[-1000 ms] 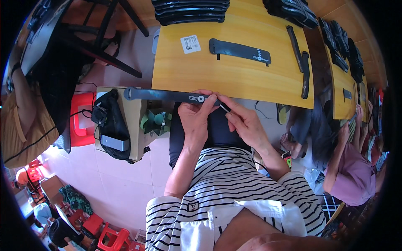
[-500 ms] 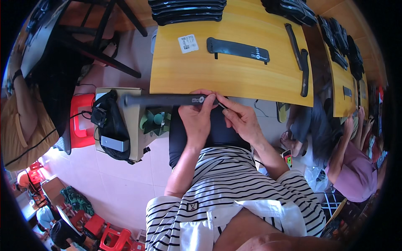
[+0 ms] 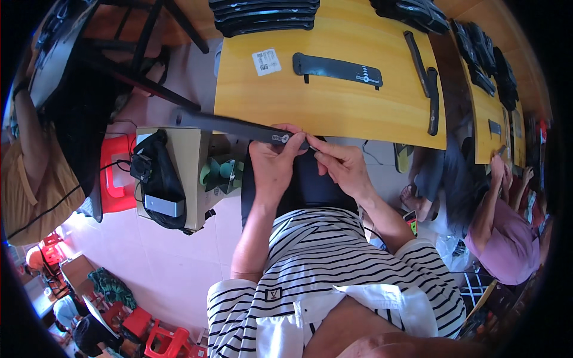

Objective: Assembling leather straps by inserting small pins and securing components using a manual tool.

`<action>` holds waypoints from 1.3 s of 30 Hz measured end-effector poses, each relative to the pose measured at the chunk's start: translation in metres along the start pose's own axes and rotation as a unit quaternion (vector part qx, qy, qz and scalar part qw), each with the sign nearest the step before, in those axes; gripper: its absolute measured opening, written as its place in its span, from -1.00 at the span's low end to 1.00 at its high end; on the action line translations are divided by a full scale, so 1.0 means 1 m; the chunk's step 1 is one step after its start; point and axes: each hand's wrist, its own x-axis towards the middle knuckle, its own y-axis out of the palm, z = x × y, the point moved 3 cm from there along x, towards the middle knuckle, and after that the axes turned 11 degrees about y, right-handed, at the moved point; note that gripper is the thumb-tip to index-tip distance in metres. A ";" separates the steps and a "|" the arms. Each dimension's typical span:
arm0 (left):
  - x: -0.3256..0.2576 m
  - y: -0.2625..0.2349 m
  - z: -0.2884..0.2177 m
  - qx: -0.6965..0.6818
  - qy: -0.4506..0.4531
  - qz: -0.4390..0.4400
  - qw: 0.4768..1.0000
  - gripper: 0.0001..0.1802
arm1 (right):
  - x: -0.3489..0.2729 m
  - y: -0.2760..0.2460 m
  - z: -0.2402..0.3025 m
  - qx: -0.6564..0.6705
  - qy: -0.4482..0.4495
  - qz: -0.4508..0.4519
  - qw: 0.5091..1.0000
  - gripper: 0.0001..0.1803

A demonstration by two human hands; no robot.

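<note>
At far L, see red stool (image 3: 113, 173) next to cardboard box (image 3: 190, 152), w/ black bag (image 3: 158, 164) & silver box (image 3: 164, 206) on it; from above box's R part rightward, see dark strap (image 3: 239, 127) held out in air, blurred at L end, crossing worktop's (image 3: 280, 104) near edge in view; on strap, by fingers, note pale lettering + round mark; up top, see stack of dark straps (image 3: 262, 18); below it, white sticker (image 3: 266, 62) w/ small print & square code blocks, too small to read; by strap's R end, find L hand (image 3: 273, 164) pinched firmly, thumb on top, fingers under; just R, find R hand (image 3: 343, 168) w/ thumb & index almost together at strap's tip; can't tell if gripping strap or smth small; beyond, see wide strap (image 3: 337, 68) flat on worktop, w/ pale print, round mark & row of pale marks nr R end; farther R, 2 narrow straps (image 3: 433, 104), overlapping or touching end to end; judge step as fine finger work at strap's end; next, prob. needs steady L pinch & precise R fingertips.
</note>
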 end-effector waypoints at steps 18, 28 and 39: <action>0.025 -0.018 0.000 -0.023 -0.190 0.194 0.962 -0.83 | -0.007 -0.003 0.028 -0.282 -0.223 -0.017 0.933 -0.64; 0.004 -0.023 -0.013 0.095 -0.145 0.171 0.970 -0.76 | -0.003 0.001 0.024 -0.081 -0.072 0.046 0.993 -0.67; -0.011 -0.018 -0.020 0.262 0.007 0.189 0.946 -0.77 | 0.004 -0.003 0.020 -0.028 0.004 0.134 0.991 -0.70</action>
